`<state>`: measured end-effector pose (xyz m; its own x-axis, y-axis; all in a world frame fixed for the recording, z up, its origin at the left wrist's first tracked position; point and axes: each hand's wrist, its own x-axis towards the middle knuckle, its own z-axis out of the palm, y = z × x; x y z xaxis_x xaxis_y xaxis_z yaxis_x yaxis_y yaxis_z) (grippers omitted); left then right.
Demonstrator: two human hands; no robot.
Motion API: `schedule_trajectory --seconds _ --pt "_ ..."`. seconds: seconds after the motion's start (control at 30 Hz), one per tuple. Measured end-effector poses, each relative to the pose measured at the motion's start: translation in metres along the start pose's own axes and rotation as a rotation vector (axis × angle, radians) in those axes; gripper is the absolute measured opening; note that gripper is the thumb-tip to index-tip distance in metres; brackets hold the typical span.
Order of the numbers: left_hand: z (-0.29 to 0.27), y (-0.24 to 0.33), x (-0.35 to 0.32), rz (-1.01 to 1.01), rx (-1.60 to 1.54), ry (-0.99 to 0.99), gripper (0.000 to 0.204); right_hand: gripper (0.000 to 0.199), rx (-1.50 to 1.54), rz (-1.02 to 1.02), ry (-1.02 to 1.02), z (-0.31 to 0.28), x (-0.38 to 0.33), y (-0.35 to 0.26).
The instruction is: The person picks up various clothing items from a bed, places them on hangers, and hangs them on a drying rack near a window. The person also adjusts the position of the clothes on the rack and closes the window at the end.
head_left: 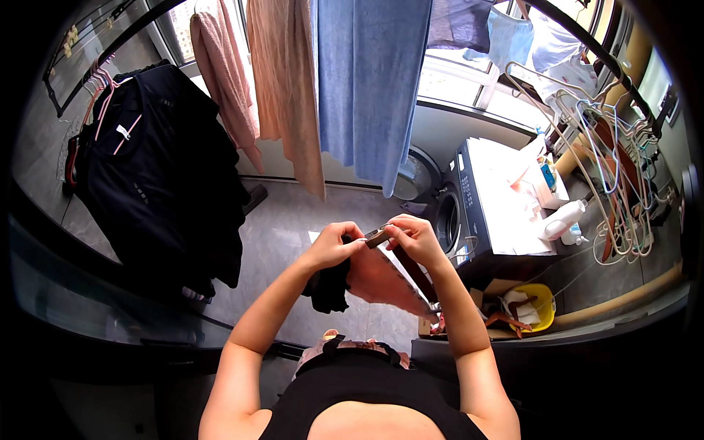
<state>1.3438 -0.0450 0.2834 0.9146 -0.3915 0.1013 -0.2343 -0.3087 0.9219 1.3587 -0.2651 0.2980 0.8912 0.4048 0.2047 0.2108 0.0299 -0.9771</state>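
Note:
My left hand [336, 247] and my right hand [416, 238] are raised in front of me, close together, with fingers pinched. Between them is a small brown, clip-like piece [378, 237], held at both ends; its exact kind is hard to make out. Below the hands hangs a pink cloth [381, 281] with a pale patterned strip along its edge. A dark brown band [415, 273] runs down beside it, under my right hand. Black cloth [328, 287] dangles below my left wrist. How these pieces join is partly hidden by my fingers.
Black garments [161, 169] hang on a rail at the left. A blue towel [370, 81] and a peach cloth [282, 81] hang ahead. At the right are a washing machine [469, 198], several hangers [616, 169] and a yellow basin [545, 308] on the floor.

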Motion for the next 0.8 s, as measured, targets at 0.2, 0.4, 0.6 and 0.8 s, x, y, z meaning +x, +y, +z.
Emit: schedule_trajectory --seconds 0.2,0.4,0.6,0.8 --pt "-0.009 0.018 -0.003 -0.017 0.085 -0.034 0.016 0.016 -0.197 -0.024 -0.085 0.004 -0.002 -0.011" --pt "-0.008 0.03 -0.008 0.114 0.286 -0.028 0.017 0.019 -0.509 -0.163 -0.163 0.012 -0.007 -0.001" --pt "0.002 0.035 -0.016 0.199 0.242 0.024 0.026 0.028 -0.241 0.149 -0.132 0.009 -0.016 -0.013" --pt "0.004 0.003 -0.023 0.2 0.082 0.136 0.022 0.033 -0.652 -0.452 0.21 0.011 -0.024 -0.03"
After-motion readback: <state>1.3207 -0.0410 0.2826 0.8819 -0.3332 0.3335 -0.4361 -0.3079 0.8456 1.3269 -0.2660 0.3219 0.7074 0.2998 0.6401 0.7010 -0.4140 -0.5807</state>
